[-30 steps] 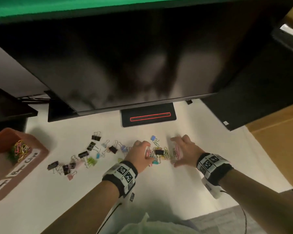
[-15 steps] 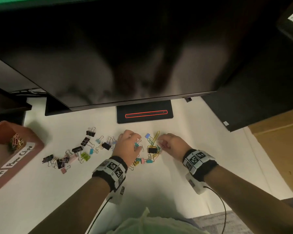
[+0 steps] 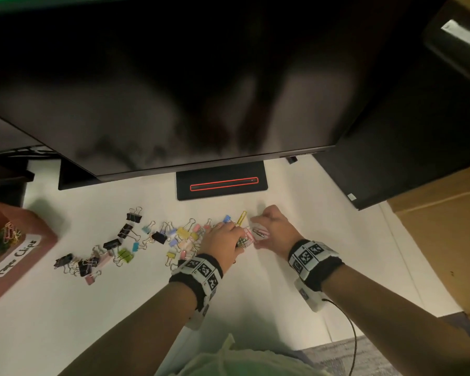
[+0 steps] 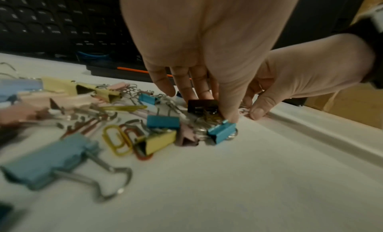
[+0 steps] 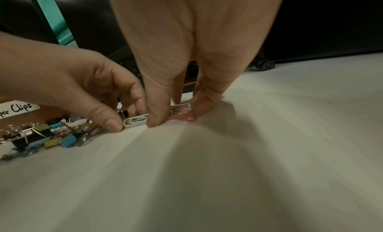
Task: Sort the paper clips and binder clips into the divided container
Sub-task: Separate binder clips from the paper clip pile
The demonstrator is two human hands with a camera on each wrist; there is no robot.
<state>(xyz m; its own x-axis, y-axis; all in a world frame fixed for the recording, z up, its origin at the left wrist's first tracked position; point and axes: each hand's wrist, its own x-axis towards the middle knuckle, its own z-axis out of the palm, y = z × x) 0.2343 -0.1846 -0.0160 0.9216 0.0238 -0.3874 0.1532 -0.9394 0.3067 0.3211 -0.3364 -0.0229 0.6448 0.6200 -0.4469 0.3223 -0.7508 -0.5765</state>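
Binder clips (image 3: 158,237) and paper clips lie strewn over the white desk (image 3: 120,308). My left hand (image 3: 235,238) reaches down at the pile's right end, thumb and fingers pinching a black binder clip (image 4: 202,104); a blue binder clip (image 4: 221,132) lies just in front. My right hand (image 3: 258,226) is close beside it, thumb and fingers pinching pink paper clips (image 5: 184,116) against the desk. A white paper clip (image 5: 135,121) lies between the two thumbs. The red-brown divided container (image 3: 36,232), labelled "Paper Clips", stands at far left with coloured paper clips (image 3: 10,234) inside.
A large dark monitor (image 3: 201,90) overhangs the back of the desk, its black stand base (image 3: 221,184) just behind the clips. A keyboard (image 4: 51,22) sits further back. A yellow paper clip (image 3: 240,218) lies behind my hands. A cable (image 3: 347,335) trails from my right wrist.
My right hand, spread flat a second ago, has curled down onto the paper clips. My left hand has shifted right across the pile, and both hands now nearly touch.
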